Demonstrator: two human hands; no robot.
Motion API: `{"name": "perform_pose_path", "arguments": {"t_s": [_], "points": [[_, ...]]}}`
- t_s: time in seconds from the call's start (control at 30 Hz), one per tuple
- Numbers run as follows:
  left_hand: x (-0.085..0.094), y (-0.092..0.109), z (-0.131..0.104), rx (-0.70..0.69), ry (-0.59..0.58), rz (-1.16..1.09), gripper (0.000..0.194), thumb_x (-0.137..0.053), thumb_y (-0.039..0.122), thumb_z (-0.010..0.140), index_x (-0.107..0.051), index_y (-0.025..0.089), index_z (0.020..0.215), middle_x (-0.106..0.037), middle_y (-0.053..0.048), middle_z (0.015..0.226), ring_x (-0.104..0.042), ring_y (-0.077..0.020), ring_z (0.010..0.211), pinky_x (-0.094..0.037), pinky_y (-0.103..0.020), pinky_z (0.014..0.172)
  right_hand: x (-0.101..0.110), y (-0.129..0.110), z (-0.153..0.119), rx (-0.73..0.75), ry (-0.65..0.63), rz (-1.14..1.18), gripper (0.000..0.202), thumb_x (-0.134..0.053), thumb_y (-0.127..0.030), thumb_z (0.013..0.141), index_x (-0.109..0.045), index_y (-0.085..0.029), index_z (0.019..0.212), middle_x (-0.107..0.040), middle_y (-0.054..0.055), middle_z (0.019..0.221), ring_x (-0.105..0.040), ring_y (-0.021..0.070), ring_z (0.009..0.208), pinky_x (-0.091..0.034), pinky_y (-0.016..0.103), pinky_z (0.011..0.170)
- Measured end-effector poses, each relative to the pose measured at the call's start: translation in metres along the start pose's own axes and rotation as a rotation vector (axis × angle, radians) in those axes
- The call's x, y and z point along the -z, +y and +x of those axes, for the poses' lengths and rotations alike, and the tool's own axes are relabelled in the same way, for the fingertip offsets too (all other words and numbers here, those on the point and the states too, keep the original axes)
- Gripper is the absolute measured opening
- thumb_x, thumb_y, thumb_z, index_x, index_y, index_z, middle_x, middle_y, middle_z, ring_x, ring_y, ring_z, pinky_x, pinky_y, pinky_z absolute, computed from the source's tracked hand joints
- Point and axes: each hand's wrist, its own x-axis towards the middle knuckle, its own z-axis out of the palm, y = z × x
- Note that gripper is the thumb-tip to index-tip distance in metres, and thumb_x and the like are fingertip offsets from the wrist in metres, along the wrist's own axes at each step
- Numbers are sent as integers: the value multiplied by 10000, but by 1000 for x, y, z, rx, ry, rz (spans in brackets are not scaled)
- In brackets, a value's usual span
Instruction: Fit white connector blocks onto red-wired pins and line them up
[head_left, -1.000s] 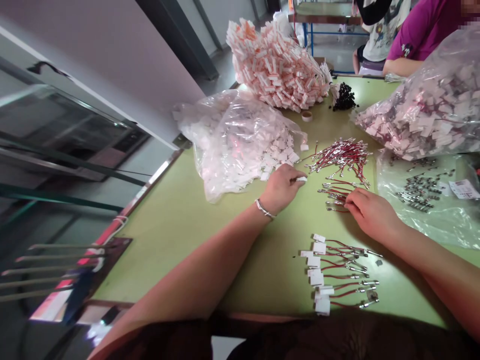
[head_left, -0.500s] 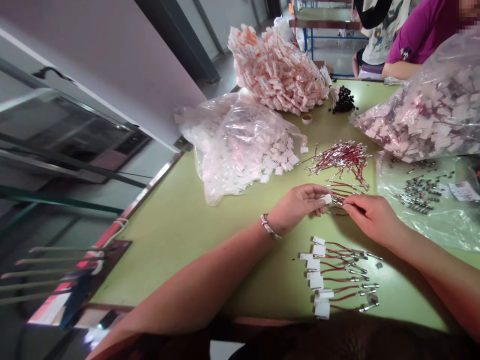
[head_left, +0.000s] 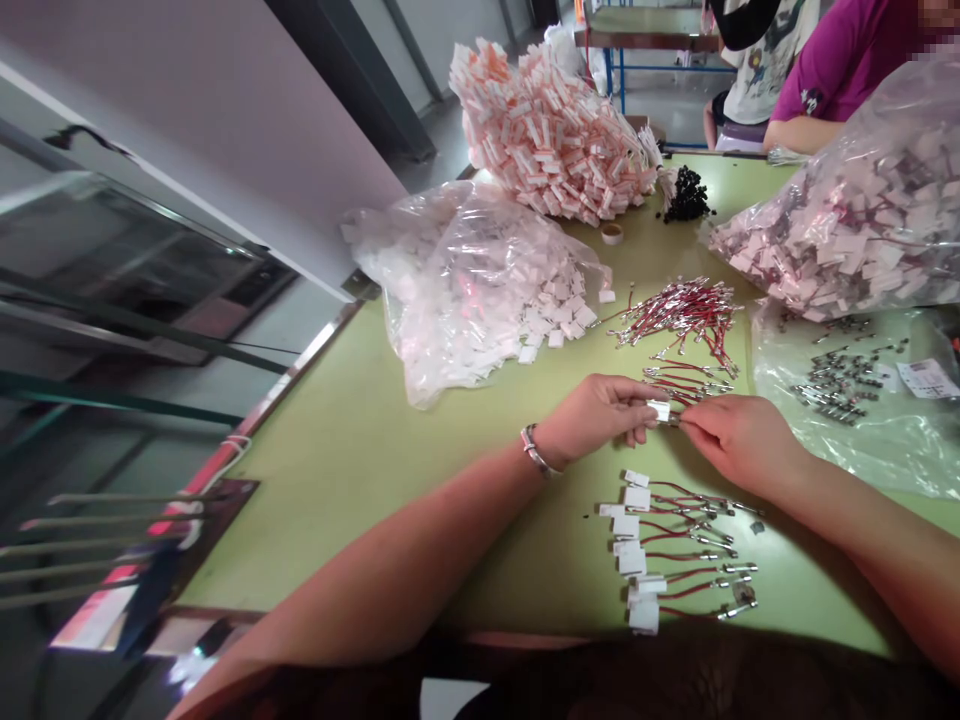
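Note:
A small white connector housing (head_left: pixel 660 411) is pinched between the thumb and fingers of my left hand (head_left: pixel 604 410). My right hand (head_left: pixel 739 435) is closed at the housing's right side, its fingertips on a thin metal-ended wire lead (head_left: pixel 674 419) that meets the housing; most of the lead is hidden by the fingers. Just beyond my hands lie several red wire leads (head_left: pixel 686 378) in a loose row, with a larger heap of red leads (head_left: pixel 686 315) behind. Nearer me is a column of white housings (head_left: pixel 631 558) with red wires and metal ends pointing right.
A clear bag of white housings (head_left: pixel 480 290) lies at left, with a pile of pink-white pieces (head_left: pixel 555 140) behind. At right are another full bag (head_left: pixel 855 220) and metal parts (head_left: pixel 840 385) on plastic. A tape roll (head_left: pixel 612 234) and black pieces (head_left: pixel 686 195) stand far back. A person's purple sleeve (head_left: pixel 825 60) shows.
My right hand has moved slightly left, closer to the left hand. The white housing has turned and now shows more clearly between my hands. The view has shifted a little.

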Motion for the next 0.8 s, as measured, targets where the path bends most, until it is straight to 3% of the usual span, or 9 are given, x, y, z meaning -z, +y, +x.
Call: {"name": "perform_pose_path", "arguments": {"t_s": [0.1,0.3,0.47,0.53,0.63,0.67,0.7,0.8], "points": [[-3,-1,1,-8,-45,-47,243,-690,153,742,-686,108,981,-654,14,578,-594,-73,492,-482,-191,482,-3,-1,-1,65,-8,-11,308,-367,-244,922,-648,-186,812,-656,46,688,-568,156,617,-353,288,575],[-6,-8,0,0,-86,-81,155,-703,190,748,-690,114,884,-660,4,590,-602,-77,495,-488,-195,484,-10,-9,-3,-54,-35,98,294,-378,-263,917,-623,-163,790,-658,56,654,-567,156,554,-348,286,533],[2,3,-4,-32,-144,184,285,-661,259,796,-672,141,1055,-652,-2,619,-583,-90,520,-499,-223,528,-9,-12,-4,-126,-34,303,235,-466,-285,901,-634,-205,759,-654,3,632,-560,119,545,-387,255,546],[18,11,-2,-134,14,464,408,-675,296,783,-631,160,1165,-684,-40,754,-600,-121,617,-518,-267,613,-9,-16,-5,-121,-69,310,218,-481,-267,898,-651,-210,773,-665,2,649,-567,118,558,-398,253,551],[55,12,8,-351,545,933,366,-549,247,863,-605,134,1207,-658,-137,1049,-594,-218,930,-477,-403,872,-8,-25,-5,-14,-210,308,198,-510,-244,887,-673,-218,777,-678,4,686,-581,121,591,-407,255,565],[68,9,13,-412,608,1067,355,-477,171,879,-606,122,1207,-624,-160,1144,-556,-244,1045,-425,-442,953,-7,-27,-5,11,-248,330,202,-513,-247,890,-675,-221,771,-679,1,695,-585,118,603,-413,253,575],[80,4,18,-466,594,1168,370,-438,114,869,-616,117,1193,-595,-168,1211,-521,-255,1115,-393,-452,994,-6,-27,-4,15,-256,347,213,-508,-251,896,-675,-225,765,-681,-3,706,-590,116,621,-421,251,591],[101,-11,29,-517,514,1324,347,-405,78,851,-677,100,1066,-643,-162,1138,-539,-259,1069,-413,-432,968,-6,-17,-1,-94,-139,252,223,-485,-253,905,-677,-228,794,-689,6,767,-599,132,675,-433,274,636]]}}
